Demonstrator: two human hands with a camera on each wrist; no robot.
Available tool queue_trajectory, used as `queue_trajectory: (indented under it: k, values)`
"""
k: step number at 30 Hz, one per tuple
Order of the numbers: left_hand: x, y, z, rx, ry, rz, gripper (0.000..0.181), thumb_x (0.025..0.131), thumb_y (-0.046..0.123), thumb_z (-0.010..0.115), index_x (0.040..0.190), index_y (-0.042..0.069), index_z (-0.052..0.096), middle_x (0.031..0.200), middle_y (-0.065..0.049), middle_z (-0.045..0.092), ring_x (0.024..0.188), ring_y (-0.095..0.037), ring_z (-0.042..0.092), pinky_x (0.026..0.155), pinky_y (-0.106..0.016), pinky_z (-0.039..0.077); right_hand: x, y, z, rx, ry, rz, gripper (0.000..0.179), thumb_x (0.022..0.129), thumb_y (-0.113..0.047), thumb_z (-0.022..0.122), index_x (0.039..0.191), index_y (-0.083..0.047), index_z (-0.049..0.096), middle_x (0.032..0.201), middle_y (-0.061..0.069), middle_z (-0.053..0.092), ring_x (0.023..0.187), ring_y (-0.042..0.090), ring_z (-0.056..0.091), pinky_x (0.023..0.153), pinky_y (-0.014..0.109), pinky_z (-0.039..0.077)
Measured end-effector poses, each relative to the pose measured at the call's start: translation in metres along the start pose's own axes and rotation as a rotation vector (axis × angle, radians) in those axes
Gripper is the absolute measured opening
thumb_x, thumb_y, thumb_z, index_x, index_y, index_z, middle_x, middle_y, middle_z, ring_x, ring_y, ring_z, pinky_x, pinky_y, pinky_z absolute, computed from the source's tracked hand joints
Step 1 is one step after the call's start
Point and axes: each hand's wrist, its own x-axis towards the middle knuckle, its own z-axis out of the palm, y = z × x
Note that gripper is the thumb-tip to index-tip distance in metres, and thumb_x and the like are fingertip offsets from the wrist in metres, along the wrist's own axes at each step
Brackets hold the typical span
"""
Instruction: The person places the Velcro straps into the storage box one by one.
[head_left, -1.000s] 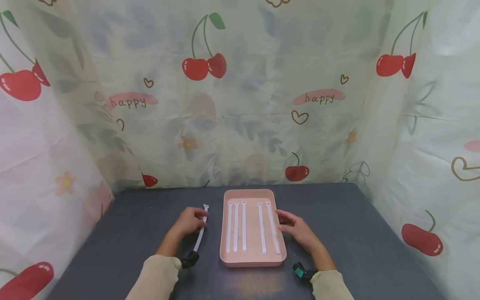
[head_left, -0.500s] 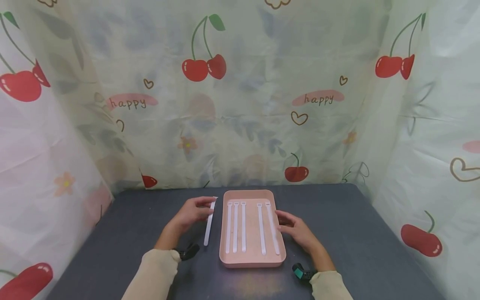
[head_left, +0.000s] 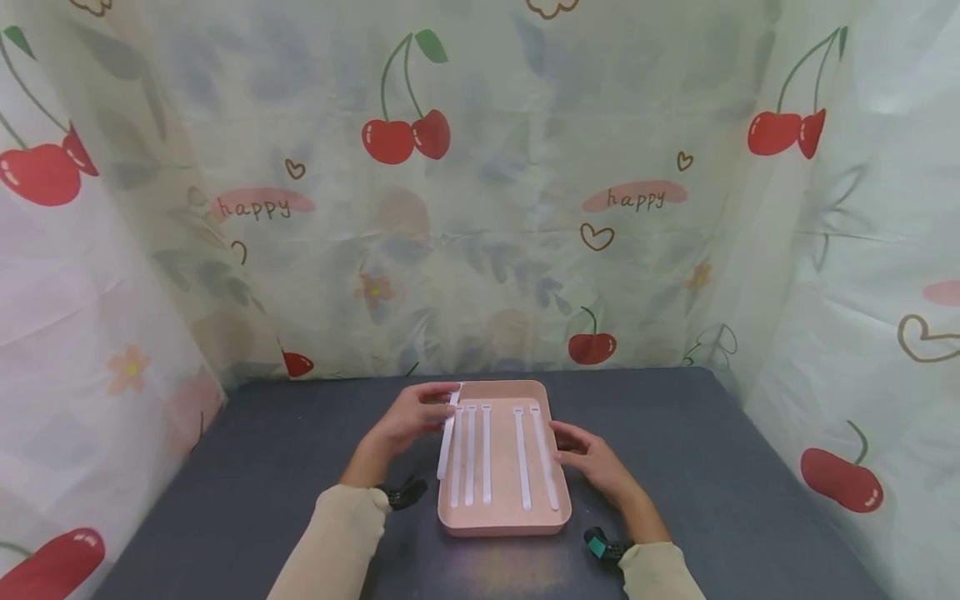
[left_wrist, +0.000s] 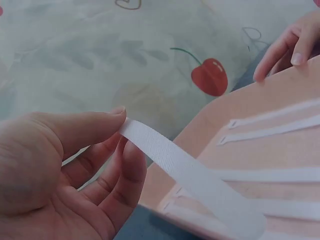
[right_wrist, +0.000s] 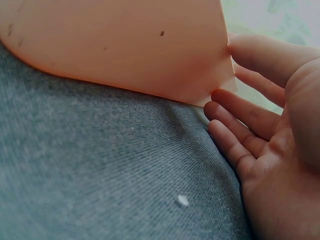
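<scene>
My left hand (head_left: 408, 419) pinches one end of a white hook-and-loop cable tie (left_wrist: 175, 162) between thumb and fingers. The tie hangs over the left rim of a pink tray (head_left: 504, 521), its free end slanting down towards me. Inside the tray lie more white cable ties lengthwise: three towards the left, such as this cable tie (head_left: 487, 457), and two towards the right, such as this cable tie (head_left: 522, 460). My right hand (head_left: 596, 462) touches the tray's right side with relaxed fingers; in the right wrist view its fingertips (right_wrist: 220, 95) meet the outer wall.
The tray stands on a dark grey cloth-covered table (head_left: 645, 408). Behind and on both sides hangs a curtain (head_left: 480, 208) with cherry prints. A small white scrap (right_wrist: 182, 200) lies on the cloth near the right hand. Each wrist wears a dark band.
My left hand has lifted the cable tie from left of the tray and carried it right, to the tray's left rim. The right hand and the tray have stayed in place.
</scene>
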Motion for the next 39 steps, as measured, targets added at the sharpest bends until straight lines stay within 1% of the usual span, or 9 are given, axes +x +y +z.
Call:
queue_trajectory:
  k: [5,8,12,15,19,24,31,37,39]
  values:
    - [0.006,0.002,0.015,-0.044,-0.027,-0.001,0.040,0.090,-0.001,0.065,0.130,0.003,0.061,0.106,-0.010,0.054,0.084,-0.018,0.058,0.074,-0.033,0.052,0.000,0.000,0.000,-0.005,0.000,-0.002,0.056,0.091,-0.014,0.069,0.142,-0.003,0.049,0.131,0.017,0.058,0.116,0.030,0.056,0.096,0.037,0.045]
    - [0.010,0.001,0.025,-0.068,-0.022,0.005,0.040,0.089,-0.003,0.065,0.129,0.001,0.061,0.103,-0.009,0.055,0.080,-0.015,0.058,0.071,-0.032,0.052,-0.001,0.000,0.000,0.000,-0.004,0.000,0.056,0.091,-0.015,0.069,0.142,-0.004,0.049,0.131,0.016,0.058,0.116,0.029,0.056,0.096,0.036,0.045]
    - [0.014,-0.002,0.041,-0.103,-0.003,0.011,0.039,0.088,-0.005,0.065,0.127,0.000,0.062,0.100,-0.009,0.056,0.078,-0.014,0.059,0.072,-0.035,0.053,0.000,0.000,-0.001,0.006,-0.009,-0.008,0.056,0.091,-0.014,0.069,0.141,-0.003,0.049,0.130,0.017,0.058,0.116,0.031,0.056,0.096,0.037,0.046]
    - [0.018,-0.005,0.050,-0.101,0.004,0.018,0.041,0.086,-0.006,0.067,0.127,-0.001,0.061,0.098,-0.008,0.055,0.076,-0.015,0.058,0.071,-0.036,0.054,0.000,0.000,-0.001,-0.001,-0.011,-0.014,0.055,0.091,-0.014,0.069,0.141,-0.002,0.048,0.130,0.018,0.057,0.116,0.032,0.055,0.097,0.041,0.045]
    - [0.022,-0.009,0.060,-0.058,-0.019,0.044,0.041,0.086,-0.007,0.066,0.126,-0.004,0.060,0.093,-0.007,0.054,0.071,-0.015,0.059,0.065,-0.032,0.054,0.000,-0.001,-0.001,-0.008,-0.005,-0.006,0.056,0.091,-0.016,0.069,0.141,-0.002,0.049,0.131,0.017,0.058,0.116,0.031,0.056,0.098,0.043,0.044]
    - [0.024,-0.015,0.070,-0.045,-0.048,0.020,0.041,0.086,-0.008,0.064,0.127,-0.007,0.057,0.090,-0.006,0.053,0.067,-0.014,0.059,0.059,-0.028,0.052,-0.001,-0.002,0.001,-0.001,0.003,0.009,0.055,0.091,-0.014,0.068,0.141,-0.002,0.048,0.132,0.017,0.057,0.117,0.031,0.055,0.099,0.045,0.043]
    - [0.026,-0.021,0.079,0.008,-0.007,-0.013,0.039,0.085,-0.008,0.067,0.123,-0.007,0.061,0.090,-0.008,0.057,0.065,-0.014,0.059,0.056,-0.027,0.052,-0.001,-0.002,0.001,0.017,-0.009,-0.020,0.055,0.092,-0.013,0.067,0.142,0.001,0.046,0.134,0.021,0.054,0.119,0.035,0.054,0.100,0.051,0.041]
    - [0.025,-0.022,0.083,0.128,-0.009,-0.022,0.037,0.082,-0.010,0.069,0.119,-0.005,0.064,0.085,-0.008,0.055,0.054,-0.013,0.054,0.050,-0.026,0.050,0.000,0.000,-0.001,0.008,-0.004,-0.006,0.055,0.092,-0.014,0.068,0.141,-0.003,0.049,0.133,0.016,0.056,0.118,0.032,0.055,0.100,0.046,0.043]
    - [0.025,-0.021,0.085,0.156,-0.009,-0.031,0.037,0.082,-0.010,0.069,0.119,-0.005,0.064,0.084,-0.009,0.055,0.052,-0.014,0.054,0.050,-0.026,0.050,-0.001,0.000,-0.001,0.011,-0.007,-0.012,0.055,0.092,-0.014,0.068,0.142,-0.003,0.048,0.134,0.017,0.056,0.118,0.033,0.055,0.100,0.047,0.043]
